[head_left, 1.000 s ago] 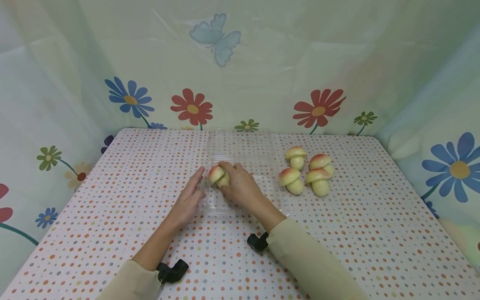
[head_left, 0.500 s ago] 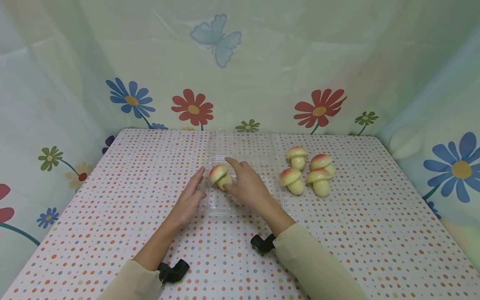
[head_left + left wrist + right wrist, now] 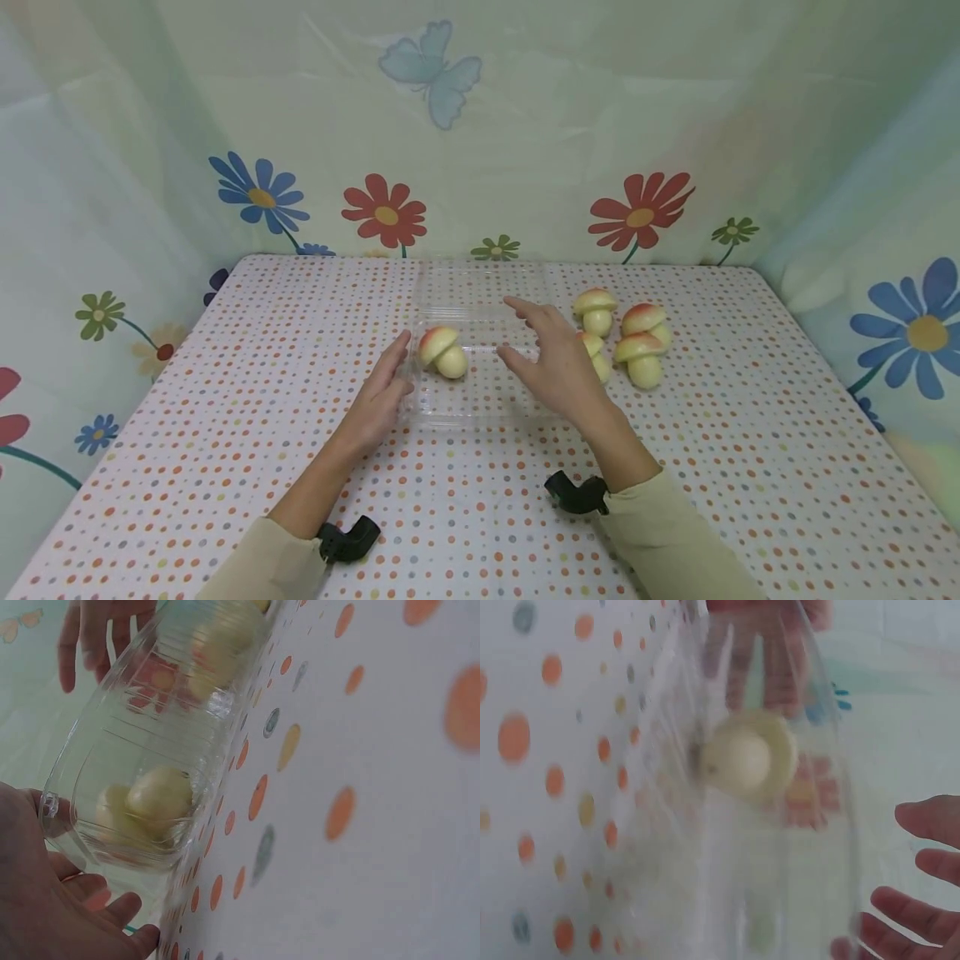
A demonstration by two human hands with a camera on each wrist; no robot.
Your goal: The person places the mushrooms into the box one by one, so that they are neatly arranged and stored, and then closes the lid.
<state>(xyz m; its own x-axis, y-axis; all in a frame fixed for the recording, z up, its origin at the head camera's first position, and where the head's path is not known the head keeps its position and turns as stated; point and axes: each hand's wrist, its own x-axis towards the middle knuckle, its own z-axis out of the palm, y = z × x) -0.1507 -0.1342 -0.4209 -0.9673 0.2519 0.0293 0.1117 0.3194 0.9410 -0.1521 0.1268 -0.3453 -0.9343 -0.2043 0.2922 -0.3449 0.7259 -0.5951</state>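
A clear plastic clamshell box (image 3: 480,410) stands on the table with its lid (image 3: 480,287) folded back. One yellow toy mushroom with a reddish cap (image 3: 443,352) lies at the left inside it. Along the box's left wall rests my left hand (image 3: 378,400), its fingers extended; the left wrist view also has this hand (image 3: 45,892) at the box's end. My right hand (image 3: 558,362) hovers over the right part of the box, fingers spread and holding nothing. Just beyond it are several similar mushrooms (image 3: 643,360), one partly hidden by the hand.
A dotted cloth covers the table (image 3: 225,400). Behind it and at both sides hangs a curtain (image 3: 540,125) printed with flowers and a butterfly. Dark wrist cameras (image 3: 348,540) sit at both cuffs.
The right hand has let go of the mushroom in the box and moved right, toward the group of mushrooms. The left hand stays at the box's left wall.
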